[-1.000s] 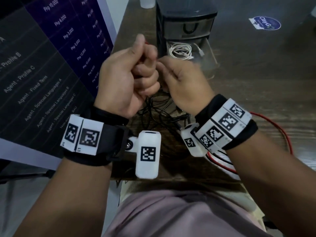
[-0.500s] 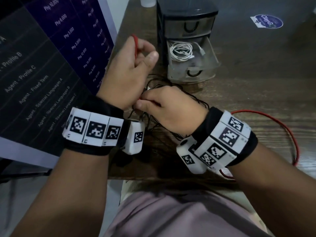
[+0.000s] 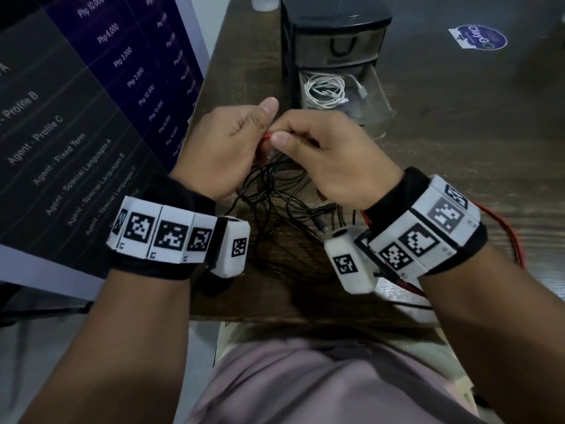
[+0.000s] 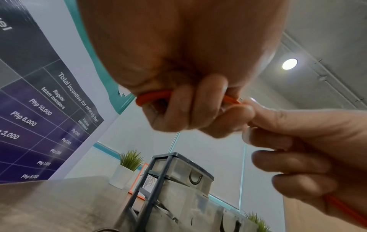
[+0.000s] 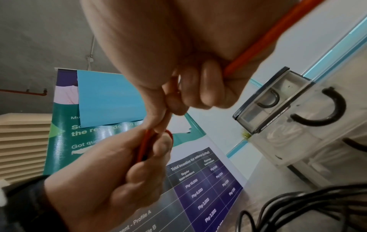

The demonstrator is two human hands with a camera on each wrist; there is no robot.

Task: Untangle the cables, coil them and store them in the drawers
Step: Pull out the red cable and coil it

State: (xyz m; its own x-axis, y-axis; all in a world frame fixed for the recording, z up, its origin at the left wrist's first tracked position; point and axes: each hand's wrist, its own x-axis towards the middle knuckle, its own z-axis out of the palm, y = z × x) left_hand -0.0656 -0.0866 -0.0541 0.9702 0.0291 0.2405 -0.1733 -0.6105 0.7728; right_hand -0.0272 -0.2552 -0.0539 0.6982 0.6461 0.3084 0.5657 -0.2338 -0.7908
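Observation:
My left hand [image 3: 260, 133] holds small loops of a red cable [image 3: 266, 136] in its curled fingers above the wooden table. My right hand [image 3: 284, 137] pinches the same red cable right beside the left thumb. The cable's loose length [image 3: 516, 243] trails under my right wrist. In the left wrist view the red loop [image 4: 152, 95] sticks out of the fist. A tangle of black cables [image 3: 275, 197] lies on the table beneath both hands. Behind stands the drawer unit [image 3: 333, 41], its middle drawer open with a coiled white cable [image 3: 324, 90] inside.
A standing banner [image 3: 91, 117] with price rows flanks the table's left edge. A white cup [image 3: 264, 3] stands at the back, and a round sticker [image 3: 480, 38] lies far right. The table's front edge [image 3: 305, 313] is just before my lap.
My right hand has risen from the black tangle to meet the left hand. The left hand came down and right a little with the red loops.

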